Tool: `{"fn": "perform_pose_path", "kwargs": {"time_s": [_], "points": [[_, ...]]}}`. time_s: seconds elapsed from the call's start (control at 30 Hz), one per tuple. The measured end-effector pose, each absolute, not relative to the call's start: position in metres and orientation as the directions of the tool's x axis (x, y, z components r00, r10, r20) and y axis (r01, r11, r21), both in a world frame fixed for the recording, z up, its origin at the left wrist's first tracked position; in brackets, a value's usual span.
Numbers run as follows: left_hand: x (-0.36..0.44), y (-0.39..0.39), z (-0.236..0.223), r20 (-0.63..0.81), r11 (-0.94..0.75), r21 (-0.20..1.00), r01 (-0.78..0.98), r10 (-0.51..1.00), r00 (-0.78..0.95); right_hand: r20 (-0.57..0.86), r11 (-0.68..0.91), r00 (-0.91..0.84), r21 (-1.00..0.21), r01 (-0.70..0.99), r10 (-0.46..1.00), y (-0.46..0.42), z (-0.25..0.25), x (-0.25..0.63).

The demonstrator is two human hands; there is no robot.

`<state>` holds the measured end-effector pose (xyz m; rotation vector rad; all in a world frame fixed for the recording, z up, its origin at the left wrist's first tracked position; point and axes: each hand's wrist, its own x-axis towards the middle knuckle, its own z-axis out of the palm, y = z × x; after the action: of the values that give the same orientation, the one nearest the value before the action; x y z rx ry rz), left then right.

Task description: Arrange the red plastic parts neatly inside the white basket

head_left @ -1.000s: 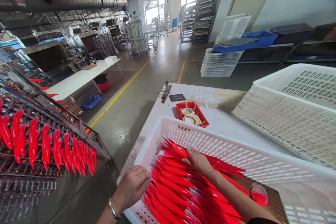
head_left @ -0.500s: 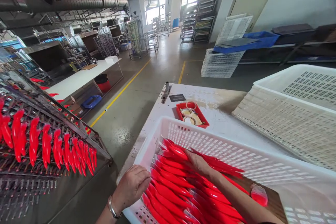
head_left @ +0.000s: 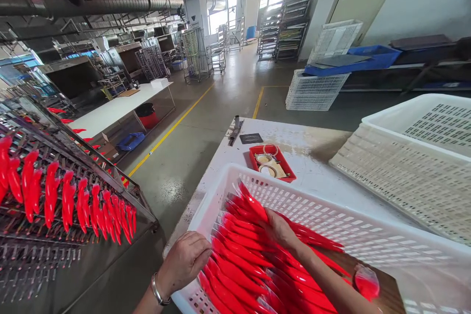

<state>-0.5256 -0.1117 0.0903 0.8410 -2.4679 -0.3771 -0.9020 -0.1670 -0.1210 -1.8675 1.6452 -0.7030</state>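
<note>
A white slotted crate [head_left: 294, 196] in front of me holds a layered stack of long red plastic parts [head_left: 239, 260] in clear sleeves. My right hand [head_left: 281, 229] reaches into the crate and grips the far red parts, tilting one up by its tip. My left hand [head_left: 186, 260], with a bracelet on the wrist, rests curled on the crate's near left rim, touching the edge of the red stack.
A small red tray [head_left: 272, 162] with tape rolls sits on the white table [head_left: 312, 147] beyond the crate. Stacked white crates [head_left: 412, 157] stand at the right. A metal rack [head_left: 66, 201] hung with red parts stands at the left. Beyond are a concrete aisle and trolleys.
My right hand has lifted the far end of a red part upward and slid slightly right. The left hand stays on the rim. The view shifted a little.
</note>
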Motion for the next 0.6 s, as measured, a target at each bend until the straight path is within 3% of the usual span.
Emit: {"fn": "perform_pose_path", "kwargs": {"time_s": [0.23,0.4,0.6], "points": [[-0.526,-0.112,0.091,0.369,0.772,0.402,-0.493,-0.629,-0.684,-0.099,-0.069,0.154,-0.576,-0.814,-0.983,-0.178,-0.123,-0.905],[-0.527,-0.112,0.091,0.391,0.774,0.412,-0.48,-0.627,-0.674,-0.075,-0.114,0.185,-0.554,-0.825,-0.98,-0.18,-0.121,-0.905],[-0.528,-0.113,0.09,0.41,0.779,0.406,-0.477,-0.622,-0.667,-0.034,-0.072,0.102,-0.494,-0.867,-0.994,-0.192,-0.117,-0.906]]}}
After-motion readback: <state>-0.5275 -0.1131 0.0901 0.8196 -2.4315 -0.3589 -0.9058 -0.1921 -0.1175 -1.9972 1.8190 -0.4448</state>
